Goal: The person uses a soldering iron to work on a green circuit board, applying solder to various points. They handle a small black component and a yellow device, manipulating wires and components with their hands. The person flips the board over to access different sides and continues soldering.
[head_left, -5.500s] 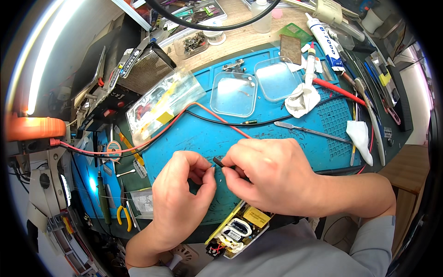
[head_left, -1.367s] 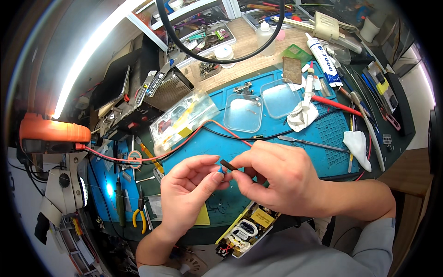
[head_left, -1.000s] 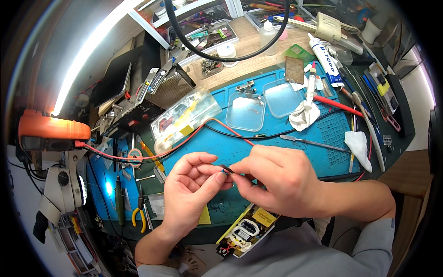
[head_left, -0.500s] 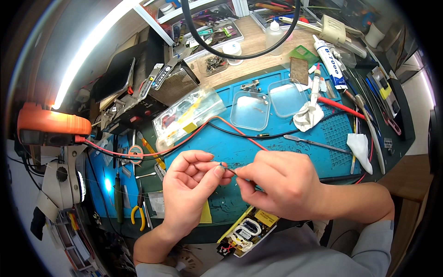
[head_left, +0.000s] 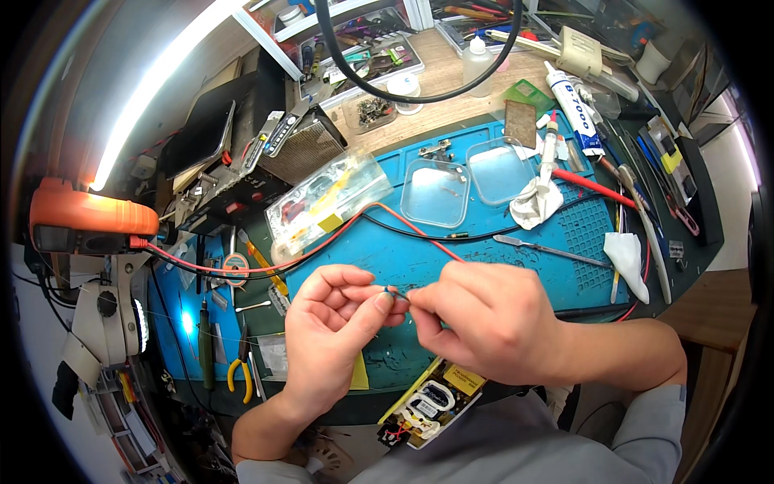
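Observation:
My left hand (head_left: 330, 331), palm turned up, pinches a tiny blue part (head_left: 389, 290) between thumb and forefinger; its other fingers curl loosely. From the right, my right hand (head_left: 492, 323) pinches a thin dark lead or wire (head_left: 401, 295) that meets the blue part. The fingers cover most of both pieces, so their exact kind does not show. Below the hands, at the bench's front edge, rests an opened device (head_left: 431, 403) with a yellow-edged case, white-coated components and red wires. A yellow slip of paper (head_left: 359, 375) lies partly under my left wrist.
A blue work mat (head_left: 516, 278) spreads under the hands. Farther back are two clear trays (head_left: 435, 211), a clear box (head_left: 322, 206) and a metal spatula (head_left: 548, 250). An orange meter (head_left: 97, 218) with red and black leads stands left, above yellow-handled pliers (head_left: 239, 379).
Both hands keep their pinches and stay almost in place. My right fingertips have shifted very slightly toward the left hand, and the view has moved a touch.

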{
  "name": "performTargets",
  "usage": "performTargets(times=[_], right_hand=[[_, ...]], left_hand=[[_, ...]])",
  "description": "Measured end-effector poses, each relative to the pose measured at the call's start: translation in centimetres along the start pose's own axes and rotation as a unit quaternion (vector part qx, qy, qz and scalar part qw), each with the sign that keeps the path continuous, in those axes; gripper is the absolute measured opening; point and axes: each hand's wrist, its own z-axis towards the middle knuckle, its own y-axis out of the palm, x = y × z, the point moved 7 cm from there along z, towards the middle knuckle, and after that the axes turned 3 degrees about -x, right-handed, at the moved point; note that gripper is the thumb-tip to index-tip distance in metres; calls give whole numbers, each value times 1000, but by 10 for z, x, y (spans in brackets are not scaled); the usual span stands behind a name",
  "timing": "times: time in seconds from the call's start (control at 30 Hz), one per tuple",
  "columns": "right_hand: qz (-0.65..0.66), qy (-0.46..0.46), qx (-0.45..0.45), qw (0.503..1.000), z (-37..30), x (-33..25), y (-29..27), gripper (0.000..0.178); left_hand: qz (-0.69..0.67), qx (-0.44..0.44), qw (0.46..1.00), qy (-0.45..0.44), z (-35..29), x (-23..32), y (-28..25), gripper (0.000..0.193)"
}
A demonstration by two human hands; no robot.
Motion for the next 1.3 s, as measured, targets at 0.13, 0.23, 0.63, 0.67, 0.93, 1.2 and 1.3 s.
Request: performTargets(times=[0.13,0.23,0.63,0.67,0.93,1.2,1.3], right_hand=[[8,-6,9,1000,3,2,-5,16],[10,-5,6,1000,2,2,-4,17],[-16,37,-77,996,7,25,-10,14],[-27,26,-101,994,6,24,-6,15],[-53,60,-92,993,8,26,-23,15],[77,8,-252,965,-24,-2,-37,67],[55,-1,-271,961,-33,-7,-29,79]], left_hand=[[-1,-8,1000,10,0,0,0,23],[1,-6,1000,5,0,-1,0,23],[63,-11,995,74,0,10,-2,15],[68,-13,993,92,1,14,-2,14],[83,-58,992,70,0,12,5,15],[46,-70,996,30,-6,5,9,19],[47,-86,995,27,-8,4,10,20]])
